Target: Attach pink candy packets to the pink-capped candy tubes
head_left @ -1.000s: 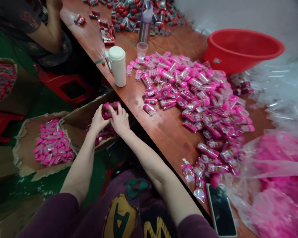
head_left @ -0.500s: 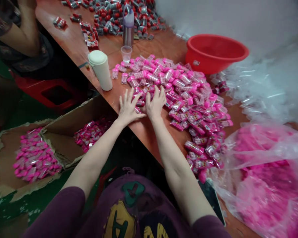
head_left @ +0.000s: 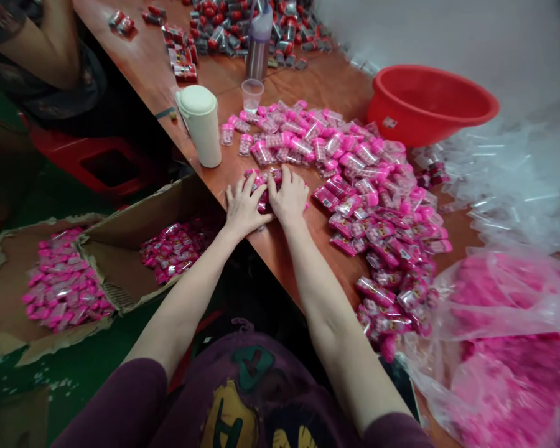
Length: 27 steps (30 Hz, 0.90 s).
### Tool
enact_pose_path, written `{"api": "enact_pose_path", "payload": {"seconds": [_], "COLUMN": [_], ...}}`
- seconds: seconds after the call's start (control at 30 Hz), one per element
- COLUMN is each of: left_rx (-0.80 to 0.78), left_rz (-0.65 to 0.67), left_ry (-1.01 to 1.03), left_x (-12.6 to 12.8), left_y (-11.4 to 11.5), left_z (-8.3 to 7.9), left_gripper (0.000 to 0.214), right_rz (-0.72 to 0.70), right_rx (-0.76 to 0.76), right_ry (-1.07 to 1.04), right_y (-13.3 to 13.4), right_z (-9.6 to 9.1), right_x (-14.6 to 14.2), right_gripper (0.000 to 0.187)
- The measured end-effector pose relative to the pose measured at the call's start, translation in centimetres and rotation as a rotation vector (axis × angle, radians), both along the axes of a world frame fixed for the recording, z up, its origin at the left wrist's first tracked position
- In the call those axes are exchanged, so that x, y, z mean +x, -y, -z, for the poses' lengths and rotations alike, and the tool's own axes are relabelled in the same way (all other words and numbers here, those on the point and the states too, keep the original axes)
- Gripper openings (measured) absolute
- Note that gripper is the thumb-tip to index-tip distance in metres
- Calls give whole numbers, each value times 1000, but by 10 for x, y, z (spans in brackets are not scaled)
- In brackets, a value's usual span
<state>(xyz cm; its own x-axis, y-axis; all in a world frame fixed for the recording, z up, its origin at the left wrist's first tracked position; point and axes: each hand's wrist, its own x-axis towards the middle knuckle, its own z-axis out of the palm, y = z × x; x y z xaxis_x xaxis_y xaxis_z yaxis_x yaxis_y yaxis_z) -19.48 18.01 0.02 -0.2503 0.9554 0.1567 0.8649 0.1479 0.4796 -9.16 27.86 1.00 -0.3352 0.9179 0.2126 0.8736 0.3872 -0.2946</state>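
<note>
A big heap of pink packets (head_left: 364, 186) in clear wrap covers the brown table (head_left: 284, 249). My left hand (head_left: 243, 208) and my right hand (head_left: 289, 196) sit side by side near the table's front edge. Both have their fingers curled over a small bunch of pink packets (head_left: 262, 178) pulled away from the heap. Below the edge an open cardboard box (head_left: 126, 249) holds more pink packets (head_left: 175, 246).
A cream jug (head_left: 200, 124), a clear cup (head_left: 252, 94) and a bottle (head_left: 258, 37) stand behind my hands. A red basin (head_left: 429, 102) sits at right, plastic bags (head_left: 499, 336) at lower right. Another person's arm (head_left: 51, 43) and a red stool (head_left: 102, 168) are at left.
My hands left the box, reached flat onto the heap's edge, and now have curled and drawn a bunch of packets toward the table's front edge.
</note>
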Motion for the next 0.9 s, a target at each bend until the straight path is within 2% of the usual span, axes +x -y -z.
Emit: {"api": "enact_pose_path", "payload": {"seconds": [0.1,0.17,0.33,0.43,0.53,0.63,0.7,0.77,0.83,0.9], "left_rx": [30,68,188,89,-35,-27,83,264,435,524], "left_rz": [-65,-106,-157,-243,-419,-555,-613,-625,-545,-393], "left_ry": [-3,-12,11,55,161,220,176,110,79,93], "left_x": [-32,-61,-134,-162,-172,-161,-141,-114,-82,-44], "left_y": [37,66,141,177,196,190,171,143,108,67], "left_z": [8,19,62,88,105,105,96,80,60,38], "left_gripper": [81,83,89,78,59,46,41,34,30,28], "right_rz": [-48,-102,-379,-601,-720,-714,-632,-544,-481,-393], "right_rx": [-10,-22,-52,-75,-122,-191,-244,-287,-303,-256], "right_ry": [-55,-87,-86,-56,-40,-43,-66,-120,-245,-409], "right_y": [34,59,123,152,173,187,193,194,187,171], "right_z": [1,3,20,34,47,52,49,41,26,8], "right_x": [-35,-64,-132,-150,-145,-123,-102,-74,-37,10], "right_gripper": [62,62,58,54,48,41,41,44,44,42]}}
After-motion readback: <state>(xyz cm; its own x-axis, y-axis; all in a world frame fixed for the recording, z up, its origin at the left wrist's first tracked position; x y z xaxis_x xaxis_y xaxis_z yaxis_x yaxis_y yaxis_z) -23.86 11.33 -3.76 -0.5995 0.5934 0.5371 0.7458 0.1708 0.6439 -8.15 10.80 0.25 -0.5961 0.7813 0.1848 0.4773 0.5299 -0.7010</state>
